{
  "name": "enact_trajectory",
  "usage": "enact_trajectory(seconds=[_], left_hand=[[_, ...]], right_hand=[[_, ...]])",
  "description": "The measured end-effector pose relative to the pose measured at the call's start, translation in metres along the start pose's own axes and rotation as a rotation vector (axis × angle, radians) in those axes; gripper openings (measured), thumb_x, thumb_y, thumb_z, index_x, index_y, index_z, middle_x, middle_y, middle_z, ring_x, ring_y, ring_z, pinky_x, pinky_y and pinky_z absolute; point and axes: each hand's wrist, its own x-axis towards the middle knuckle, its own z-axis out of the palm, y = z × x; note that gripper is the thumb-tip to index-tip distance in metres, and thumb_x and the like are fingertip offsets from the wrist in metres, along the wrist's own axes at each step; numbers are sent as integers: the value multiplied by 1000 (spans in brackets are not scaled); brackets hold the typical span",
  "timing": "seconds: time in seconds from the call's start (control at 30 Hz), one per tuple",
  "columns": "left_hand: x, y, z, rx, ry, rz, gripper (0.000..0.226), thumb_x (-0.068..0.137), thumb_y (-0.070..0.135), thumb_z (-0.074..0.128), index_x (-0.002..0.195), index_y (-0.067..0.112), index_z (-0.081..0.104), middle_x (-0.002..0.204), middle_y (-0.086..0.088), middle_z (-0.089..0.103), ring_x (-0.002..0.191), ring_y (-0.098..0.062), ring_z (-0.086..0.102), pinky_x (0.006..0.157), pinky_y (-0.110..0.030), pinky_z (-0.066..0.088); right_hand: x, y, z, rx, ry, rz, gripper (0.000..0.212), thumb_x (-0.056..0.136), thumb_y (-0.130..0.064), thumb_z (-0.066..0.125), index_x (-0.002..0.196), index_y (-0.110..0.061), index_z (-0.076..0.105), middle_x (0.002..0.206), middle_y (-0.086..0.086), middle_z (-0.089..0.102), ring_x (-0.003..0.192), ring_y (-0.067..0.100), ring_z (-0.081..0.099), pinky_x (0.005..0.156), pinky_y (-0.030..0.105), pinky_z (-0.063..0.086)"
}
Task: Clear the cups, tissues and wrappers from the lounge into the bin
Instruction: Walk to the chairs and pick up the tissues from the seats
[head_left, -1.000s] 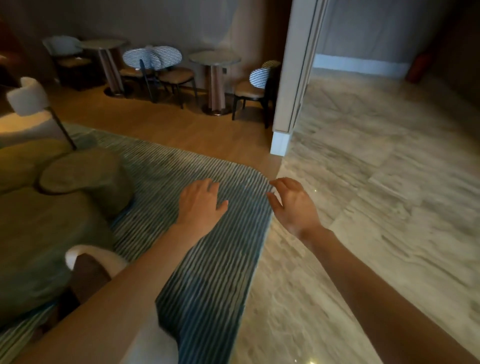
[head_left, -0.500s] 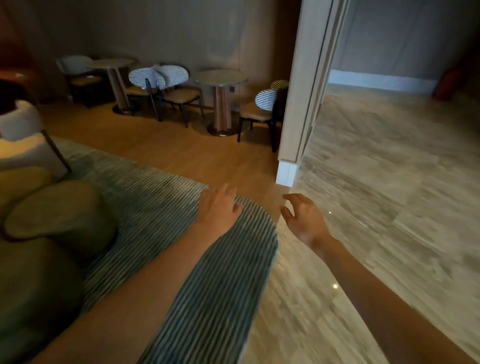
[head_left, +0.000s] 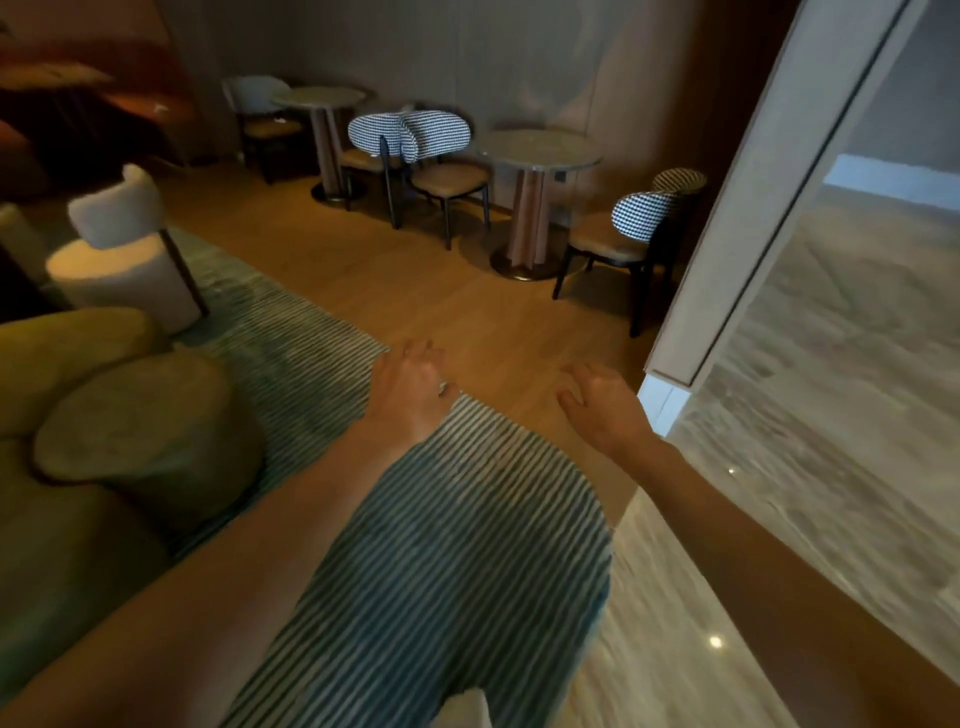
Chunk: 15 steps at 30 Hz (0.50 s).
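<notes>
Head view: no cup, tissue, wrapper or bin can be identified in this frame. The two round café tables, near (head_left: 537, 148) and far (head_left: 319, 97), show pale tops on which no litter can be made out at this blur and range; the location of the task's items therefore cannot be stated.

Left hand (head_left: 410, 389): held forward over the corner of the striped rug (head_left: 441, 561), fingers loosely curled, holding nothing. A small bright glint sits at its thumb side; what it is cannot be told. Right hand (head_left: 602, 402): held forward above the wooden floor (head_left: 415, 291), fingers loosely bent, likewise empty.

Surroundings: olive upholstered seating (head_left: 119, 431) lies to the left, with a white boucle chair (head_left: 124, 244) beyond it. Houndstooth-backed chairs (head_left: 410, 135) stand between the two tables. A white pillar (head_left: 769, 197) rises at right, and polished marble floor (head_left: 831, 415) extends past it.

Judged risks:
- Small, pale litter may be overlooked, because the lighting is dim and the picture is smeared.
- A foot may catch the rug edge where it meets the marble.
- The right arm may strike the pillar, which stands just beside it.
- Polished marble may be slippery underfoot.
</notes>
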Motion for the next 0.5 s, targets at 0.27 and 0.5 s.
enact_trajectory(seconds=[0.27, 0.5], left_hand=[[150, -61, 6, 63, -7, -31, 50, 94, 40, 46, 137, 15, 43, 143, -8, 41, 132, -27, 35, 106, -43, 30], [304, -95, 57, 83, -48, -98, 52, 95, 40, 46, 139, 12, 41, 146, -9, 39, 134, -29, 33, 109, -42, 30]], right_hand=[[187, -12, 6, -17, 34, -139, 39, 97, -26, 49, 130, -6, 52, 125, 14, 55, 115, 28, 51, 89, 32, 42], [346, 34, 35, -17, 47, -259, 31, 95, -23, 53, 120, -7, 61, 118, 13, 60, 112, 29, 54, 91, 36, 41]])
